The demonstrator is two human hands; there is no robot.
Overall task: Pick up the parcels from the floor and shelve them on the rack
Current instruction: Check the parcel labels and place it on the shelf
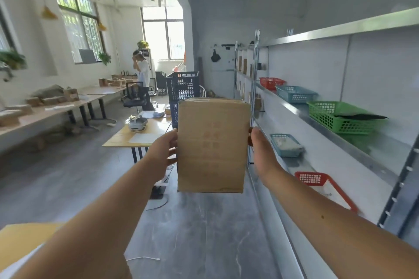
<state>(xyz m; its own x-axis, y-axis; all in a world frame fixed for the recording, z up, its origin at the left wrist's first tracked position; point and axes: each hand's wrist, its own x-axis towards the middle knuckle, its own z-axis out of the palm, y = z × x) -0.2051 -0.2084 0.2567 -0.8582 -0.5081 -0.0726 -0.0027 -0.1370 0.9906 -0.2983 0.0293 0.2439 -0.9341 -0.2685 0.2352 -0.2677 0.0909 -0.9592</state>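
Observation:
A brown cardboard parcel (212,146) with faint red print is held upright at chest height, out in front of me. My left hand (162,154) grips its left side and my right hand (260,152) presses its right side. The metal rack (317,124) runs along the right wall, with its shelf edges just right of the parcel. The parcel is off the floor and does not touch the rack.
On the rack sit red (271,82), blue (295,94), green (340,116), small blue (285,145) and low red (317,179) baskets. A desk (140,133) and dark blue stacked crates (182,86) stand ahead. A person (141,70) stands far back by long tables.

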